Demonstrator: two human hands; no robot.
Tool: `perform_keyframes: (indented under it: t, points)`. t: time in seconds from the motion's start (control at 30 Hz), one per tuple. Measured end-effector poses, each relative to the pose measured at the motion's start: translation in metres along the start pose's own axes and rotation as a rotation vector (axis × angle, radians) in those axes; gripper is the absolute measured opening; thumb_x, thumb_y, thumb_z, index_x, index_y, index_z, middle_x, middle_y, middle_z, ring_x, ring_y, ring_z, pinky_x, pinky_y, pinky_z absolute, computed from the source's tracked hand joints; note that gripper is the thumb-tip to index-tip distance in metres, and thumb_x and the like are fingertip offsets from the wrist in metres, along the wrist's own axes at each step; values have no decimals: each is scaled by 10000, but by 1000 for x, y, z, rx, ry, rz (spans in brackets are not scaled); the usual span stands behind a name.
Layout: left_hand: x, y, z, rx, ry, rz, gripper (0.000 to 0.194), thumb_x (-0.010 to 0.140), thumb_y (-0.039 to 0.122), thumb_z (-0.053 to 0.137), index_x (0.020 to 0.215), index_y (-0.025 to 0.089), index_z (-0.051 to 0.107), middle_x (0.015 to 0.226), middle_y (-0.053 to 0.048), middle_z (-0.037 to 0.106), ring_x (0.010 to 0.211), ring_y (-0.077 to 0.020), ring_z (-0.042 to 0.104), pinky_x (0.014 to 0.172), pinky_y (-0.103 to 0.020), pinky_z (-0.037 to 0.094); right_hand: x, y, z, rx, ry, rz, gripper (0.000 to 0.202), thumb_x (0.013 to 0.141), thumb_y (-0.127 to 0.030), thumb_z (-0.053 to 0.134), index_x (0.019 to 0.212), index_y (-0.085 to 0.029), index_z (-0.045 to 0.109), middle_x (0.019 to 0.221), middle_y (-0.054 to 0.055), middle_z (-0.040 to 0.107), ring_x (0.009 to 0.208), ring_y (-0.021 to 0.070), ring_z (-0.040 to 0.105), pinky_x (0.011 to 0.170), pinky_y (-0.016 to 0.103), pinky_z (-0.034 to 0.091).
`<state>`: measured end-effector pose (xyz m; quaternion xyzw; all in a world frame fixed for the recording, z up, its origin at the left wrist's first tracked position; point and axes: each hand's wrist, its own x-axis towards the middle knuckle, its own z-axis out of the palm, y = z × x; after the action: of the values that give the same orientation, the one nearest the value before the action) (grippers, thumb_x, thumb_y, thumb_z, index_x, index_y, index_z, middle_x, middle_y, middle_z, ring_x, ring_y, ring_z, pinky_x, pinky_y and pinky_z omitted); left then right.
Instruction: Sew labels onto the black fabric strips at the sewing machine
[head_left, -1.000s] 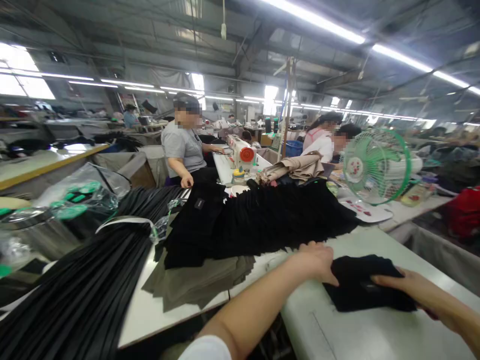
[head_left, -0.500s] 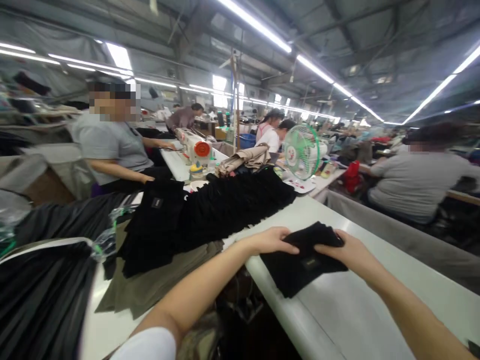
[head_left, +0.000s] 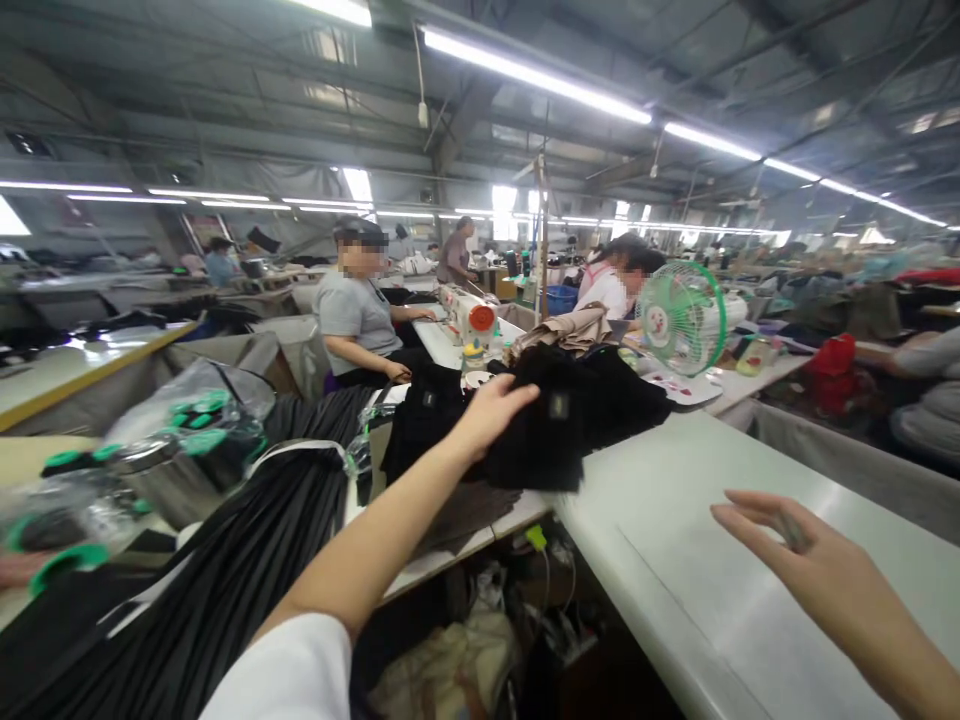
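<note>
My left hand (head_left: 489, 408) reaches forward over a pile of black fabric pieces (head_left: 600, 400) and grips one black piece with a small label (head_left: 544, 440), held up above the pile. Over the white table (head_left: 675, 540), my right hand (head_left: 795, 565) hovers with its fingers spread and nothing in it. An olive-grey cloth (head_left: 465, 510) lies under the near edge of the black pile.
A green desk fan (head_left: 679, 318) stands behind the pile. A person in a grey shirt (head_left: 352, 315) sits at a sewing machine (head_left: 471, 318). Black pleated fabric (head_left: 225, 580) and plastic bags (head_left: 180, 425) fill the left. Beige folded cloth (head_left: 574, 330) lies beyond the pile.
Both hands held the black piece on the white table; now my left hand has carried it up to the pile, and my right hand has let go and hangs open.
</note>
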<state>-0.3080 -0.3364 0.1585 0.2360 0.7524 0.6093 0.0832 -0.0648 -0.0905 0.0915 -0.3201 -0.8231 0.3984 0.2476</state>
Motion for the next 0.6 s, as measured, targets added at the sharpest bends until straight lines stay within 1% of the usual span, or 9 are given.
perform_keyframes:
  t: [0.03,0.07,0.13,0.2,0.27,0.37,0.47,0.53,0.6]
  points:
    - [9,4,-23,3,147,-28,260,864,357,687,1036,161,687,988,-41,746,898,-203,696,804,-279,549,-4,8,-4,-21,-7,24,585,582,-725,670,926,-256,730,938,99,786,817,328,708,681,394,524]
    - [17,6,-44,19,220,-45,270,859,351,698,1048,161,677,980,-45,746,887,-204,702,804,-285,553,-8,14,-7,-34,-24,50,588,567,-734,660,910,-261,734,929,97,787,820,336,707,679,403,524]
    - [32,6,-79,61,289,-95,267,846,328,717,1015,127,669,921,-80,740,837,-227,711,768,-313,561,-17,23,-12,-39,-56,96,605,535,-743,643,895,-266,736,920,96,788,829,346,707,679,417,527]
    - [42,1,-100,120,353,-150,255,835,273,727,1004,97,654,889,-106,730,830,-250,711,749,-332,556,-24,27,-15,-35,-75,126,610,522,-745,629,889,-269,736,922,95,789,848,351,709,688,421,530]
    - [47,-7,-111,177,413,-189,299,808,220,750,1045,79,635,908,-121,727,884,-269,706,766,-338,548,-28,28,-17,-30,-87,142,607,514,-747,616,874,-273,738,920,91,790,869,354,712,691,416,534]
    - [50,-16,-115,222,450,-213,413,754,209,804,1099,76,619,936,-123,735,935,-277,702,791,-338,547,-31,34,-20,-22,-92,125,577,525,-739,613,846,-279,747,901,84,792,891,350,721,721,404,547]
    - [52,-16,-116,224,422,-226,404,733,248,826,1053,83,643,865,-112,743,852,-273,719,743,-344,567,-32,46,-24,-30,-72,72,550,556,-739,609,824,-281,754,863,81,792,824,332,733,711,394,560]
    - [55,-11,-118,216,390,-232,357,733,272,825,998,96,663,801,-100,743,775,-263,726,696,-343,582,-33,53,-26,-48,-53,33,551,577,-745,608,825,-275,756,836,79,791,763,320,734,679,384,565]
    - [59,-5,-123,216,358,-231,335,718,296,834,953,115,679,761,-85,744,722,-249,729,666,-332,594,-35,56,-28,-66,-47,14,562,591,-747,610,836,-264,757,828,80,790,758,317,736,686,380,567]
